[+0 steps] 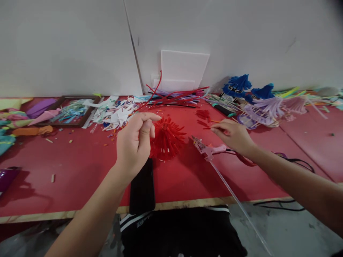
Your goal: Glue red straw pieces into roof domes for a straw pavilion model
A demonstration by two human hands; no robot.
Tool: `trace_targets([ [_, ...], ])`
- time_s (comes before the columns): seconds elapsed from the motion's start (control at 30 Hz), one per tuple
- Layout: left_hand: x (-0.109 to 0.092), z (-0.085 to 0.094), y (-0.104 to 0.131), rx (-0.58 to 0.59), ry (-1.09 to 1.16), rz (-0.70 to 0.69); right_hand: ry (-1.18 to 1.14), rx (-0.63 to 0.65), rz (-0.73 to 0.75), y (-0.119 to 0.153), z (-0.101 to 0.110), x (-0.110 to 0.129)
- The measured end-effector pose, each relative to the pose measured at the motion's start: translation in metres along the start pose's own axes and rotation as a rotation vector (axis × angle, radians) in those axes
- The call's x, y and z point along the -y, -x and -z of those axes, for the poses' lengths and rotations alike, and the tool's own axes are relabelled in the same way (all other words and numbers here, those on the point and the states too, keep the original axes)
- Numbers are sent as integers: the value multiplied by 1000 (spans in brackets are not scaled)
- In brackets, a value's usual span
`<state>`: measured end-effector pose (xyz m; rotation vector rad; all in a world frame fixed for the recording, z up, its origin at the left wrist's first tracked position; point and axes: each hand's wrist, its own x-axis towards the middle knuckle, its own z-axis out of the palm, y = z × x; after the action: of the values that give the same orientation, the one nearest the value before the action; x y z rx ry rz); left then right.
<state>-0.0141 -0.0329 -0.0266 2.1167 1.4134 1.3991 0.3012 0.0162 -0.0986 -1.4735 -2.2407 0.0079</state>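
Two bare hands reach over one red bench (91, 178). The left hand (132, 144) is free and loosely curled, its index finger extended toward the upper edge of one red fringed piece (167, 141); whether the fingertip touches it I cannot tell. That fringed piece stands on the bench between the two hands, its many stems flaring outward, too crowded to count. The right hand (233, 134) pinches one bent red stem (203, 124) between thumb and fingertips, near one small red pile (203, 114). One pink glue gun (207, 150) lies just in front of the right hand, nozzle toward the fringed piece, with one clear glue stick (232, 192) running from its back past the bench's front edge. One black phone (142, 189) lies below the left hand, at that edge. Against the wall lean at least two white boards (184, 66), with a heap of red, purple and black stems (174, 98) before them. Farther left are one brown frame (81, 121) and one pile of white scraps (119, 116); on the right, one green-and-black handle (223, 110) and at least two blue fringed pieces (239, 82).
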Motion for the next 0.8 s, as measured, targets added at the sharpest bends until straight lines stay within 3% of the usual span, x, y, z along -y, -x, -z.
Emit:
trace_targets([
  [0.13, -2, 1, 1, 25, 60, 8, -330, -128, 113, -6, 28, 58],
  [0.23, -6, 1, 0, 113, 69, -46, -511, -126, 220, -17, 42, 97],
  [0.33, -8, 0, -1, 224, 72, -122, -613, -100, 252, -26, 49, 122],
  [0.47, -10, -2, 1, 222, 65, -186, -737, -56, 206, -33, 49, 137],
  [0.8, -16, -1, 8, 115, 145, -78, -888, -84, 93, -31, 38, 143],
])
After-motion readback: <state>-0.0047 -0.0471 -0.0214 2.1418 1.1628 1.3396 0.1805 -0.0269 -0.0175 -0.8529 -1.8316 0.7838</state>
